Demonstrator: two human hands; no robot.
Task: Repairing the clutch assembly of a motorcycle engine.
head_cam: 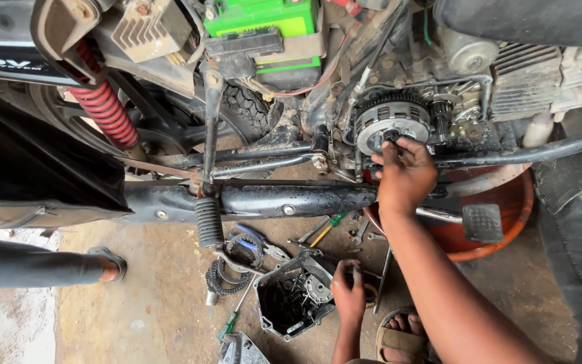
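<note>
The right hand point(405, 174) pinches its fingertips on the hub of the round, toothed metal clutch assembly point(392, 121), which sits exposed in the greasy engine point(506, 74) of the motorcycle. The left hand point(349, 291) rests curled on the concrete floor point(149, 303), touching the rim of the removed grey cast cover point(294, 296). A green rectangular battery point(264, 19) sits above; loose tools crowd the floor between the hands.

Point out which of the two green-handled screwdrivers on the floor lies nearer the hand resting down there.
The lower screwdriver, left of the removed engine cover, is nearer the left hand. The other screwdriver lies farther up, just under the exhaust pipe.
</note>
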